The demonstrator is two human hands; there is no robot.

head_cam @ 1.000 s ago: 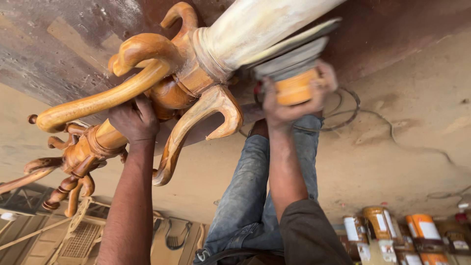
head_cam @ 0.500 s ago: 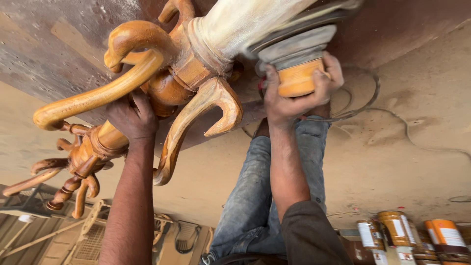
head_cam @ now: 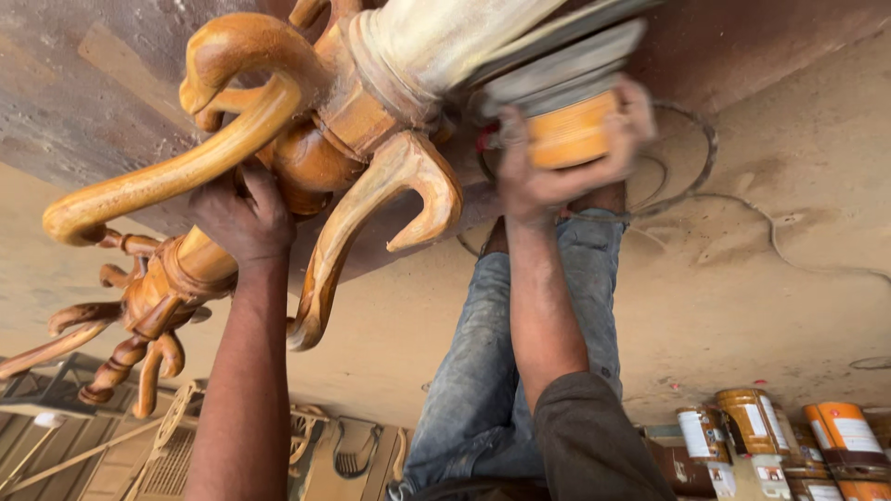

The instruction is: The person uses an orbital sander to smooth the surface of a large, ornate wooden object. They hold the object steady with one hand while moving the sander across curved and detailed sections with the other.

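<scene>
Item 1: carved, varnished orange-brown wooden stand with curved hook-shaped arms (head_cam: 278,158). I see it lying slantwise across the upper left of the view, a second cluster of hooked arms (head_cam: 121,343) at its lower end, a pale unvarnished section (head_cam: 436,42) at its upper end.

Item 2: my left hand (head_cam: 243,215), fingers closed around the stand's turned shaft just below the big curved arm.

Item 3: my right hand (head_cam: 557,158), fingers wrapped tight around an orange-bodied power sander with a grey round pad (head_cam: 566,102); the pad meets the pale section. This part is motion-blurred.

Item 4: blue denim-clad legs (head_cam: 520,371) below the right forearm, over a tan dusty floor (head_cam: 761,315).

Item 5: row of orange-and-white labelled tins (head_cam: 761,436), lower right, well apart from the hands.
</scene>
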